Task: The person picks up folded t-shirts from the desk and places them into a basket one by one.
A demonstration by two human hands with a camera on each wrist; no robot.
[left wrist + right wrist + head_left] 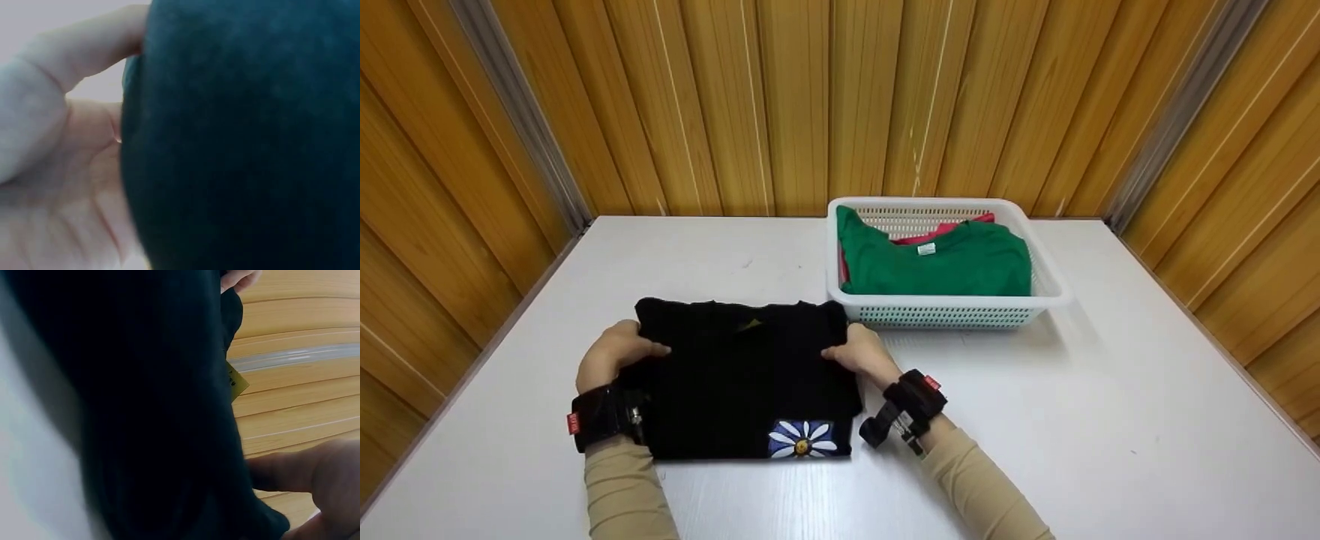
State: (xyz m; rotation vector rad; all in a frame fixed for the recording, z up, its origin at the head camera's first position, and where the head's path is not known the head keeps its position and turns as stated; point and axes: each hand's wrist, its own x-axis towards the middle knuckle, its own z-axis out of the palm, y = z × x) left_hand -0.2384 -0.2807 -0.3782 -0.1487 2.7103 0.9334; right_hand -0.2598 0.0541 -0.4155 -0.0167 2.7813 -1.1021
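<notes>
A folded black T-shirt (735, 375) bears a blue-and-white daisy print at its lower right corner and a small yellow tag at the neck. My left hand (619, 352) grips its left side, thumb on top; the left wrist view has the dark cloth (242, 140) beside the palm and thumb. On the opposite side, my right hand (864, 354) pinches the upper right edge, thumb over the fabric. Up close in the right wrist view, the shirt (157, 394) hangs tilted, its yellow tag (237, 382) sticking out. Fingers beneath the cloth are hidden.
A white plastic basket (945, 301) stands just behind and right of the black shirt. Inside lie a green shirt (945, 270) and, under it, something red (941, 231). The white table (1147, 420) is bounded by wood-patterned walls (802, 105) at the back and sides.
</notes>
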